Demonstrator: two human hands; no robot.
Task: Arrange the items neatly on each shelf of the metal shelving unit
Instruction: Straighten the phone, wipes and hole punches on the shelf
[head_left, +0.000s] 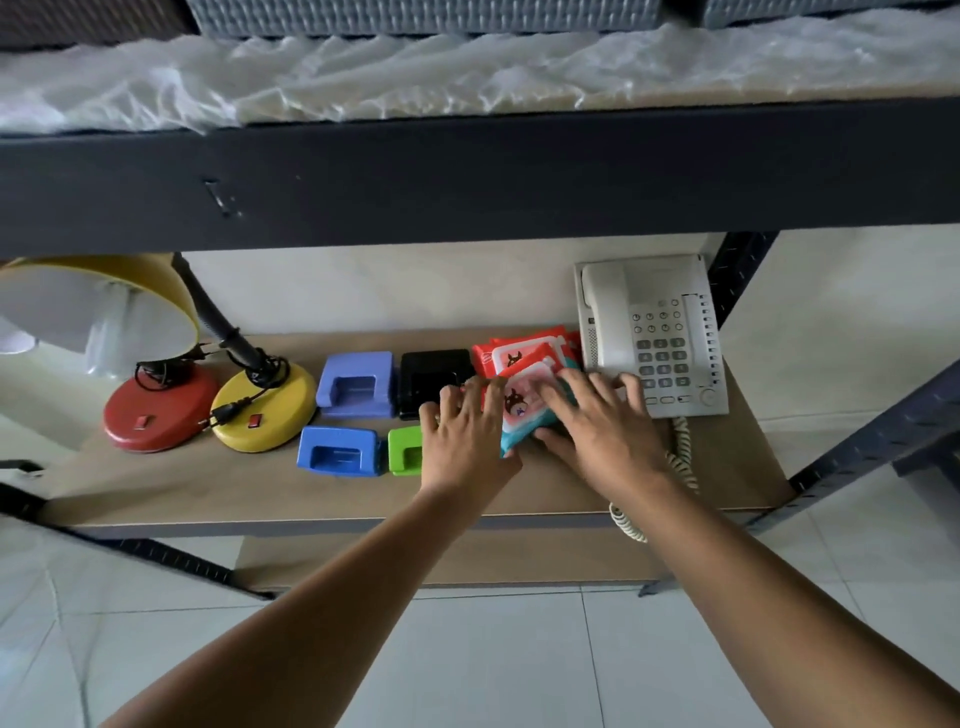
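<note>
Both hands (530, 431) flat on wipes pack (524, 410)

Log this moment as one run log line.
step: straightening wipes packs | left hand: on front wipes pack | right hand: on same pack | place: shelf, beside telephone

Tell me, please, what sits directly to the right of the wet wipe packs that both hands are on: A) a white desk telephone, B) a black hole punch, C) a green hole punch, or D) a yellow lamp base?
A: the white desk telephone stands just right of the wet wipe packs, by the right hand; the left hand lies opposite.
</note>
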